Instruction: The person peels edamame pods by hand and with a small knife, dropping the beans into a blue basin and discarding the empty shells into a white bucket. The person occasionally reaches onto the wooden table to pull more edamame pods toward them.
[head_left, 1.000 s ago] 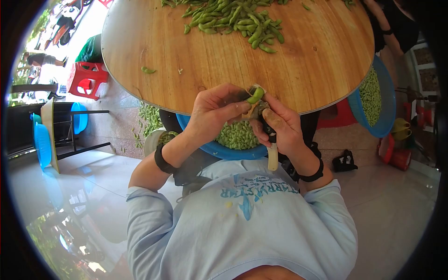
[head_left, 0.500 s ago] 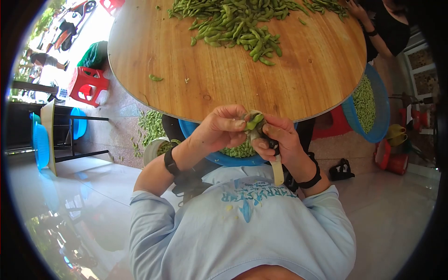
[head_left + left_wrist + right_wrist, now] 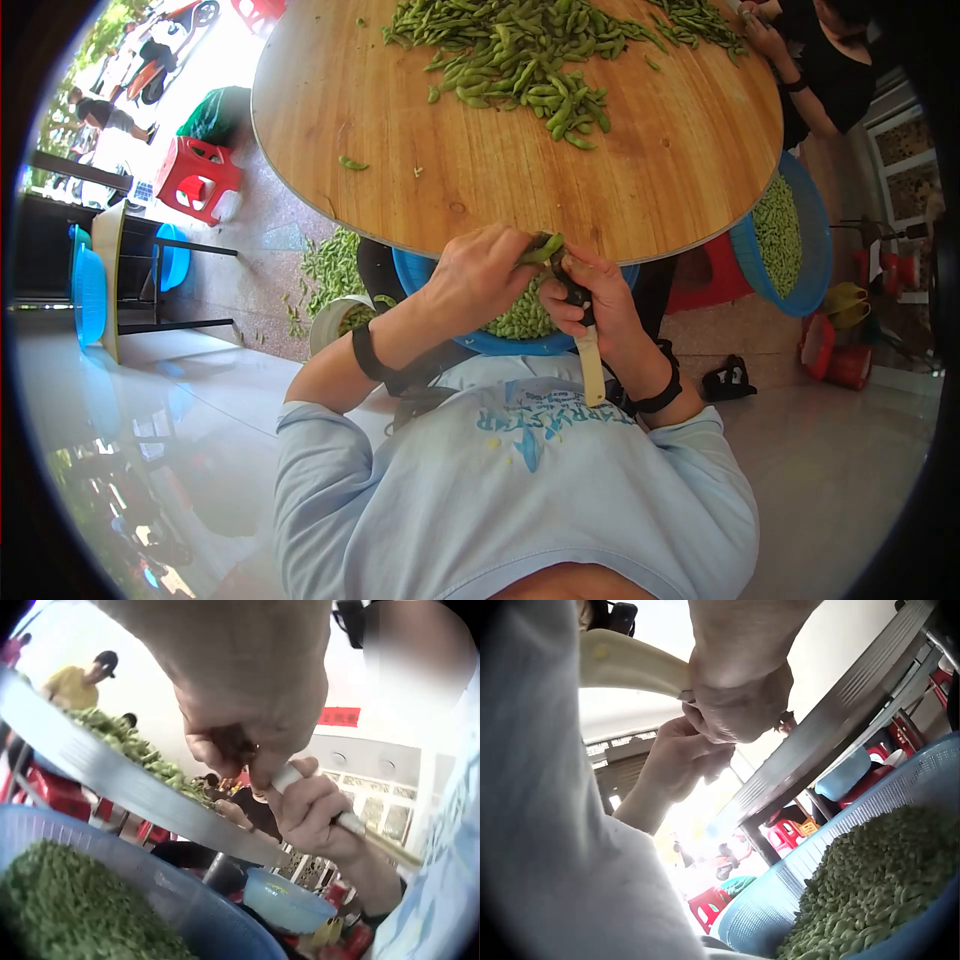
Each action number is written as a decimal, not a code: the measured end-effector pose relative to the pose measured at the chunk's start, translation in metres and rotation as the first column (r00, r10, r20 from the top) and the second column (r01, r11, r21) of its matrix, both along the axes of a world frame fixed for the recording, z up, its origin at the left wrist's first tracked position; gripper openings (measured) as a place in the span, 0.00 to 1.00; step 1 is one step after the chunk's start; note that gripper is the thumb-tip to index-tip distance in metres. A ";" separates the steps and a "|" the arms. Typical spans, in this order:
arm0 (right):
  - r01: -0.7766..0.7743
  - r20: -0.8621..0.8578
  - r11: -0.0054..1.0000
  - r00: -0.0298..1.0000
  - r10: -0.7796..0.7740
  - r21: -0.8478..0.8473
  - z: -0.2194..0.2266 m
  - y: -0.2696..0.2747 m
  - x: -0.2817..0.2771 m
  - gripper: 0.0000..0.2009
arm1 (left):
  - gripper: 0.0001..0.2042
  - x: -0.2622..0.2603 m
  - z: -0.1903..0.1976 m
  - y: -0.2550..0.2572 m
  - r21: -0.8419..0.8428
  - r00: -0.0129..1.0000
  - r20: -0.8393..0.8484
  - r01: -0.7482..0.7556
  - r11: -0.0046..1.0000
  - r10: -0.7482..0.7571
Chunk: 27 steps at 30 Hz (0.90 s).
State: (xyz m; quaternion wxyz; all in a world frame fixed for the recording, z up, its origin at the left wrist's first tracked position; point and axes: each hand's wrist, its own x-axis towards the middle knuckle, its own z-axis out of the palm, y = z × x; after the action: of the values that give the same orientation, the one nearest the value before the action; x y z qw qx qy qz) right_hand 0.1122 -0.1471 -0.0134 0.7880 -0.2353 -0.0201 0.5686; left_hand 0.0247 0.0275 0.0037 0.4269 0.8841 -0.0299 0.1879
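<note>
Just in front of the near table edge, my left hand [image 3: 478,265] pinches a green edamame pod [image 3: 543,250]. My right hand [image 3: 612,300] meets it at the pod's other end and grips a small tool. The tool's cream handle [image 3: 591,372] points back toward my shirt, with a dark part inside the fingers; its working end is hidden. In the right wrist view the cream handle [image 3: 634,664] shows a bit of metal by the hand. Below both hands stands a blue basin [image 3: 408,270] of shelled beans [image 3: 520,318].
A pile of edamame pods [image 3: 520,60] lies across the round wooden table [image 3: 310,100], with one stray pod [image 3: 352,163] nearer. Another blue basin [image 3: 815,250] of beans stands right. At left are a red stool [image 3: 198,182] and pods on the floor [image 3: 333,270]. Another person [image 3: 825,75] sits far right.
Both hands have come down from over the table edge toward my body. The left hand has turned, its back now facing up, and the pod is partly covered by its fingers.
</note>
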 end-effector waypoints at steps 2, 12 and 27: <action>-0.004 0.004 0.999 1.000 0.004 -0.053 0.003 0.002 0.001 0.10 | 0.12 -0.003 0.002 0.000 0.385 0.995 0.099 -0.017 0.923 -0.023; 0.073 0.007 0.997 0.997 -0.073 0.023 0.004 0.002 -0.007 0.11 | 0.07 0.006 -0.005 -0.010 -0.381 0.998 0.013 -0.050 0.923 0.059; 0.584 0.992 0.802 0.076 0.098 -0.124 0.001 0.004 -0.004 0.20 | 0.07 -0.005 -0.006 -0.027 -0.596 0.950 -0.312 -0.209 0.776 0.016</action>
State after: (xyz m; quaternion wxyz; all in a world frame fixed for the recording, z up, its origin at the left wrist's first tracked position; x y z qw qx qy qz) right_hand 0.1079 -0.1430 -0.0125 0.5671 -0.7427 -0.3415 0.1014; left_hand 0.0197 0.0002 -0.0018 0.6817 0.7115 0.1500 0.0811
